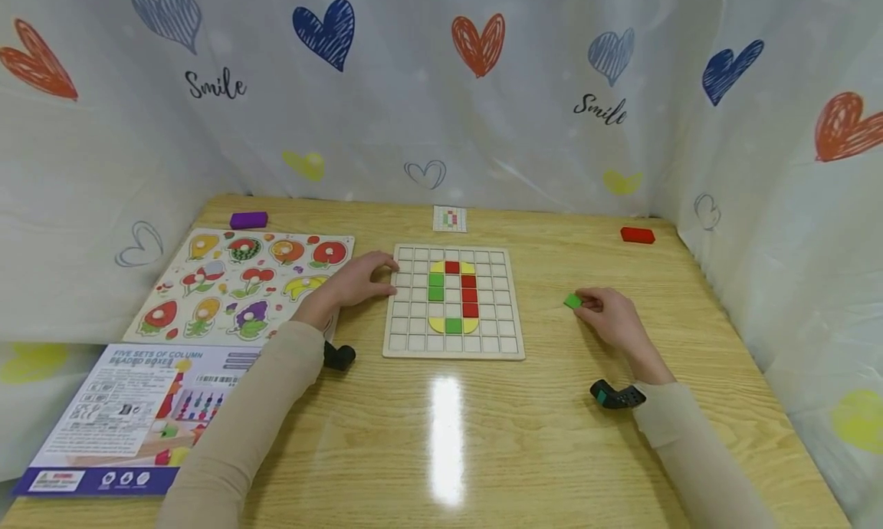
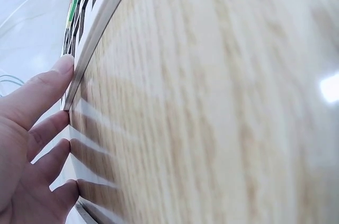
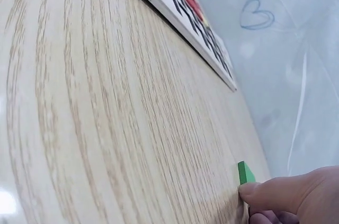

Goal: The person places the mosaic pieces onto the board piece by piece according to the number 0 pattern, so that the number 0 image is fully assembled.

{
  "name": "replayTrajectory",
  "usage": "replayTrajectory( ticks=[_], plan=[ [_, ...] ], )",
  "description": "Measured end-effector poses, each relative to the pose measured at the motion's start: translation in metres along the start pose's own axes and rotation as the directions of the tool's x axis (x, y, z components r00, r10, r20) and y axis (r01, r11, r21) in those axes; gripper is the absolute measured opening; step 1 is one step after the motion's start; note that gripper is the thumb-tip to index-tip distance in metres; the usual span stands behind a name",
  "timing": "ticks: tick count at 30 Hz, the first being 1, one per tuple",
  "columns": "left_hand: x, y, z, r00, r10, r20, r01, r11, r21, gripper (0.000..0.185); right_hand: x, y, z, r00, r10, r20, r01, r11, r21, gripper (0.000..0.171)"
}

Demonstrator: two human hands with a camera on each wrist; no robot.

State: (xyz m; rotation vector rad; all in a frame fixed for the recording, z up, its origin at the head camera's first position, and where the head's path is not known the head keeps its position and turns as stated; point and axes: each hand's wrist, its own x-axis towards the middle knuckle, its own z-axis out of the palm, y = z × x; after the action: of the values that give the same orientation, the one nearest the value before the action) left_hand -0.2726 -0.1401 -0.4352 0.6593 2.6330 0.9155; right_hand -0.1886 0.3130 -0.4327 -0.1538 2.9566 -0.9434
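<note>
In the head view a wooden grid board (image 1: 410,345) lies flat in the middle of the table. Red tiles (image 1: 469,295), green tiles (image 1: 436,287) and yellow rounded corner tiles (image 1: 437,326) form an upright oval ring on it. My left hand (image 1: 355,280) rests at the board's left edge, thumb and fingers spread; the left wrist view shows the thumb (image 2: 45,89) touching the rim. To the right of the board, my right hand (image 1: 610,314) pinches a small green tile (image 1: 572,301) between thumb and fingers, low over the table.
Behind the board lies a small pattern card (image 1: 450,218). A purple block (image 1: 248,220) sits at the back left, a red block (image 1: 638,235) at the back right. On the left are a fruit puzzle board (image 1: 228,287) and a printed box (image 1: 131,406). Curtains enclose the table.
</note>
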Motion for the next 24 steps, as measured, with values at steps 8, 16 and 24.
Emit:
replayTrajectory(
  ticks=[8,16,24],
  plan=[
    [-0.0006,0.0007,-0.0008,1.000,-0.008,0.002,0.008,1.000,0.003,0.043,0.0017,0.0036,0.0008,1.000,0.029,0.010,-0.029,0.999,0.014,0.041],
    [-0.0027,0.0018,0.0002,1.000,-0.015,0.004,0.015,1.000,0.002,0.043,0.0006,0.0050,0.0014,0.997,0.053,0.056,-0.056,0.998,0.037,0.044],
    [-0.0014,0.0014,0.0001,1.000,-0.013,-0.004,0.013,1.000,0.014,0.042,-0.0009,0.0056,0.0052,1.000,0.030,0.007,-0.030,0.998,0.048,0.045]
  ],
)
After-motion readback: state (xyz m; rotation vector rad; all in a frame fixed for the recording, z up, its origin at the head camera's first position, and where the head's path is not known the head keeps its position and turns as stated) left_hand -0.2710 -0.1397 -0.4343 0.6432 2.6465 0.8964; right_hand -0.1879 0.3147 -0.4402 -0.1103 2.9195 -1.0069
